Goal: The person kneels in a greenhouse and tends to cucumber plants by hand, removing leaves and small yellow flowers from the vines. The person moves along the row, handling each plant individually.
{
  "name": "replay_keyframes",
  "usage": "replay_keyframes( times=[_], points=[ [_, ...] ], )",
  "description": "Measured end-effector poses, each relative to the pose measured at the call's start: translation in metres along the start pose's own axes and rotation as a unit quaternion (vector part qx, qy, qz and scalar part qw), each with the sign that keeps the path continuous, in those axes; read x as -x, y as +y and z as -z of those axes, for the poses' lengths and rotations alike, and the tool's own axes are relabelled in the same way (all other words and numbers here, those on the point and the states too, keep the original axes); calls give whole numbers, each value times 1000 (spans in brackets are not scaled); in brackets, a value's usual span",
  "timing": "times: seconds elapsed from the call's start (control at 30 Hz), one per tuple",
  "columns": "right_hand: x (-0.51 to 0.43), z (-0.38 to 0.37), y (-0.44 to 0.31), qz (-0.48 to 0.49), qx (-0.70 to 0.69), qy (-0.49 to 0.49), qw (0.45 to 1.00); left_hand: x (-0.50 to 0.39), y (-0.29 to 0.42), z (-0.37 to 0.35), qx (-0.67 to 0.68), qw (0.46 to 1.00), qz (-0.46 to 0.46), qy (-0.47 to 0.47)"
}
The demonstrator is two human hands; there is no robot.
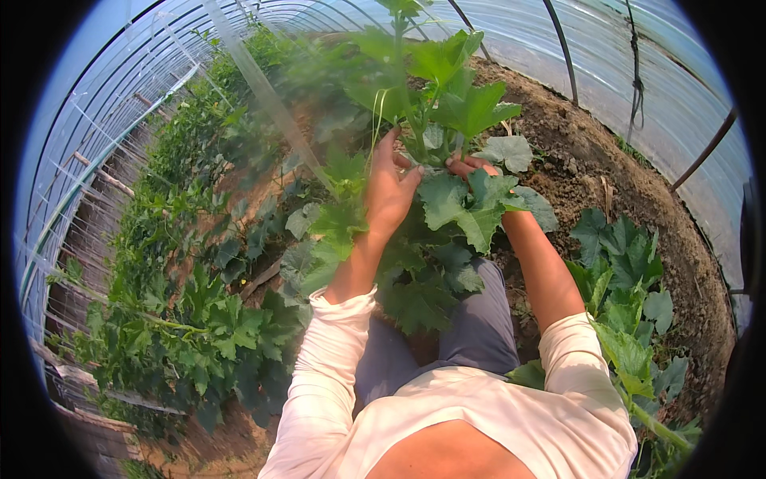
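A tall leafy vine plant (473, 114) with lobed green leaves stands before me, its upright stems between my hands. My left hand (392, 179) is at the left side of the stems, fingers bent and thumb pointing toward them; whether it grips anything is unclear. At the right side, my right hand (470, 166) has its fingertips at the base of a stem, partly hidden behind a broad leaf (473, 209). Thin pale yellow-green strands (377, 120) hang just above my left hand. Leaves cover much of the lower stems.
Dense rows of vines (179, 173) spread to the left. A pale translucent strip (269, 90) slants down in front of them. Bare soil (628, 173) runs along the clear plastic greenhouse wall (658, 78) with its dark hoops. More large-leaved plants (622, 311) grow at the right.
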State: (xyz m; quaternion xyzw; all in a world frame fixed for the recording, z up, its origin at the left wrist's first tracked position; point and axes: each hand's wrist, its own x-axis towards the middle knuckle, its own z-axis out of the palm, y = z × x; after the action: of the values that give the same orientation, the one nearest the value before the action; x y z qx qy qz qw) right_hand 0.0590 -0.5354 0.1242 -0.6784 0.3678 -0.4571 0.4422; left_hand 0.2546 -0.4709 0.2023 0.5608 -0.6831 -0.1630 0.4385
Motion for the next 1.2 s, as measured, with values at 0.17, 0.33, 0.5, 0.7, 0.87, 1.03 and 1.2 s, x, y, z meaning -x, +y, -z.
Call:
replay_keyframes(
  times=[0.17, 0.33, 0.5, 0.7, 0.87, 1.03, 1.2],
  points=[
    [-3, 1, -5, -137, -113, -66, 982, -4, 3, -1, -154, 987, -35, 28],
    [-2, -12, -8, -160, -160, -15, 974, 6, -13, -10, -193, 968, -108, 117],
    [-2, -15, 5, -166, -157, -20, 973, 7, -16, -2, -146, 988, -51, -27],
    [-6, -27, 16, -110, -90, -21, 990, -15, 8, 23, 170, 983, 23, 67],
    [-1, -26, 17, -103, -47, -40, 993, -22, 7, 23, 136, 988, 39, 56],
    [2, -28, 17, -69, -30, -36, 996, -21, 3, 13, 167, 982, -7, 84],
    [7, -26, 12, -64, -30, -26, 997, -17, 9, 5, 257, 958, -63, 109]
  ],
)
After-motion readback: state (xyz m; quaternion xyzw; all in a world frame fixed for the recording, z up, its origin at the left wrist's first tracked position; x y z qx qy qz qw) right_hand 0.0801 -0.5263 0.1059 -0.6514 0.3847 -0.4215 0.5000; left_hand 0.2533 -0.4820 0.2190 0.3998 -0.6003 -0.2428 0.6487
